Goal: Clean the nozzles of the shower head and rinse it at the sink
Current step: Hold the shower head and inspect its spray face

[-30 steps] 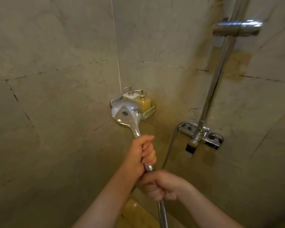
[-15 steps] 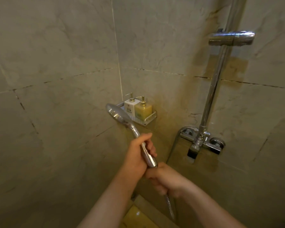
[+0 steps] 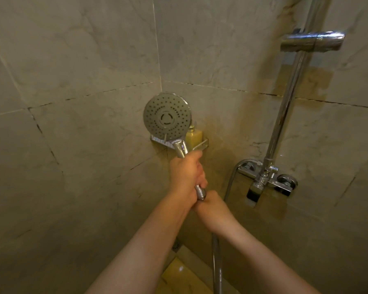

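The chrome shower head (image 3: pixel 167 114) is held up in the shower corner, its round grey nozzle face turned toward me. My left hand (image 3: pixel 186 174) grips its chrome handle just below the head. My right hand (image 3: pixel 212 209) grips the bottom end of the handle where the metal hose (image 3: pixel 217 266) joins. The hose hangs down from there and loops back up to the mixer tap (image 3: pixel 266 180).
A corner rack (image 3: pixel 201 145) behind the shower head holds a yellow pump bottle (image 3: pixel 194 134). A chrome riser rail (image 3: pixel 289 98) with an empty holder (image 3: pixel 312 41) stands on the right wall. Tiled walls close in on both sides; a yellow floor patch (image 3: pixel 179 272) shows below.
The shower head has been turned about its handle: its chrome back faced me, then its edge, and now the nozzle face does. Both hands kept their hold.
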Action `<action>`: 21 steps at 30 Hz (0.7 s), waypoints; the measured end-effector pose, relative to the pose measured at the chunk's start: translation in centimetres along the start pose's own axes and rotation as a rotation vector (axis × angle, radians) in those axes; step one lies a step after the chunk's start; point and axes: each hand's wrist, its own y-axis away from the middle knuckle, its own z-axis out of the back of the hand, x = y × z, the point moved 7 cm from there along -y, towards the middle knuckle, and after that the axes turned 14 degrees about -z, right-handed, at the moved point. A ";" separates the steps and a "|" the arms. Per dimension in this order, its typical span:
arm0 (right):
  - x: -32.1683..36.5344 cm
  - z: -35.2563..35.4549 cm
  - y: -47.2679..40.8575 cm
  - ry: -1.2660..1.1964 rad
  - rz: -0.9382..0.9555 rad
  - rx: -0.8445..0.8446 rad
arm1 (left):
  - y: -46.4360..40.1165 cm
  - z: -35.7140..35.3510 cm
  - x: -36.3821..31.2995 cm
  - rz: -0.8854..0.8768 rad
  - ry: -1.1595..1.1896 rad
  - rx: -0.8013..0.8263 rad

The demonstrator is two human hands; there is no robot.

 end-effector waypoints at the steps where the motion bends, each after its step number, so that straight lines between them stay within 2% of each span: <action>1: 0.2 0.1 0.0 0.030 0.035 -0.057 | 0.0 0.3 -0.1 -0.037 -0.016 -0.064; 3: -0.1 0.1 -0.1 0.045 0.045 -0.072 | 0.4 0.4 -0.3 -0.110 -0.052 -0.139; 6: -0.2 0.1 0.2 0.048 0.047 -0.021 | 0.7 0.5 -0.1 -0.122 -0.079 -0.106; 8: -0.3 0.0 0.5 -0.051 0.021 0.061 | 0.6 0.0 0.3 -0.068 -0.035 0.059; 11: -0.6 -1.1 1.1 -0.276 -0.079 0.331 | 0.6 -1.3 -0.2 0.002 0.200 0.426; 15: 0.2 -2.5 1.9 -0.332 -0.178 0.652 | 1.6 -2.4 -1.6 0.092 0.420 0.734; 18: 0.6 -2.6 2.1 -0.359 -0.194 0.797 | 2.1 -3.1 -2.1 0.163 0.490 0.806; 21: 0.5 -2.5 2.2 -0.364 -0.190 0.773 | 1.9 -3.2 -1.8 0.174 0.403 0.740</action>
